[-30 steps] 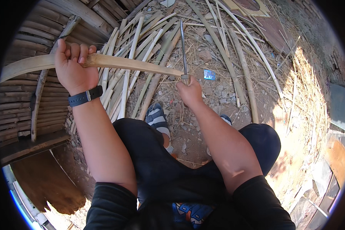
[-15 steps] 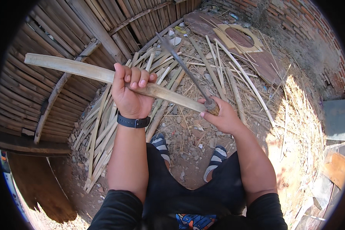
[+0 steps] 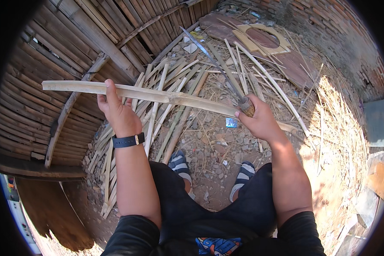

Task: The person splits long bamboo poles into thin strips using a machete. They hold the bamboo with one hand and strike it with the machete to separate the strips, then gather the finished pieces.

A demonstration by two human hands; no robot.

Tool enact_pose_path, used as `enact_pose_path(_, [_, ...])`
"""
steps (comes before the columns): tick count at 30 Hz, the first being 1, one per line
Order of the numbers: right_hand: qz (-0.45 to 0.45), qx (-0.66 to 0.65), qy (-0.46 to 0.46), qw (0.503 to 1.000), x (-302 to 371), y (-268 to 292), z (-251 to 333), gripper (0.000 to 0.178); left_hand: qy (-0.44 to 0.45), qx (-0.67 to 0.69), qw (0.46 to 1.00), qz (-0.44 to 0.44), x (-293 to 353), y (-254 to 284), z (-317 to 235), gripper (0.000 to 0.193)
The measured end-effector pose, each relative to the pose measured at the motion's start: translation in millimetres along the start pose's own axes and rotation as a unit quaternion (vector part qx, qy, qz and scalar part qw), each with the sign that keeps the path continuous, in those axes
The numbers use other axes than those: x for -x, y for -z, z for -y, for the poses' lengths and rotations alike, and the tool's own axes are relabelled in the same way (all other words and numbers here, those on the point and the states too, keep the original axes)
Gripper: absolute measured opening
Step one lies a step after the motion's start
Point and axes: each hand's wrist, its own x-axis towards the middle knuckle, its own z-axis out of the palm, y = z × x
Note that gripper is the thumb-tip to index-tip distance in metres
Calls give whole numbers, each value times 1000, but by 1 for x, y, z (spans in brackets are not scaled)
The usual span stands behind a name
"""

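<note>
A long pale split bamboo strip (image 3: 151, 94) runs across in front of me at chest height, its left end slightly higher. My left hand (image 3: 121, 112) is closed on it toward the left end, thumb across the near face and fingers mostly hidden behind. My right hand (image 3: 261, 119) grips the round wooden handle (image 3: 246, 106) of a machete and touches the strip's right end with its thumb side. The machete's long narrow blade (image 3: 215, 62) points away, up and to the left, crossing beyond the strip.
Split bamboo lengths (image 3: 158, 115) lie piled on the rubble-strewn ground beside a slatted bamboo wall (image 3: 34, 102). Farther off are a brown board (image 3: 301, 77) and a yellowish panel with a round hole (image 3: 243, 32). A brick wall (image 3: 337, 30) stands at the right. My sandalled feet (image 3: 243, 175) are below.
My left hand has slid left along the strip, toward its far left end. My right hand has shifted a little right and up with the machete.
</note>
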Motion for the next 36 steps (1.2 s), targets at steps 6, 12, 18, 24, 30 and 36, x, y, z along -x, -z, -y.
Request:
enact_pose_path(6, [-62,53,47,996,3,29,8,29,4,44,997,-67,-40,44,-34,93])
enact_pose_path(12, [-36,66,59,995,1,20,10,38,158,341,921,99,-40,42,-23,61])
enact_pose_path(18, [-68,70,141,985,-9,11,-15,38,86,379,840,378,-50,17,-73,46])
enact_pose_path(24, [3,26,12,1000,-13,17,-21,37,17,247,879,408,-19,-7,-72,38])
enact_pose_path(30, [19,10,-14,1000,-10,-8,-1,48,19,237,889,392,-27,0,-43,32])
enact_pose_path(36, [90,-180,-73,977,27,-73,68,47,17,242,888,390,-30,0,-41,32])
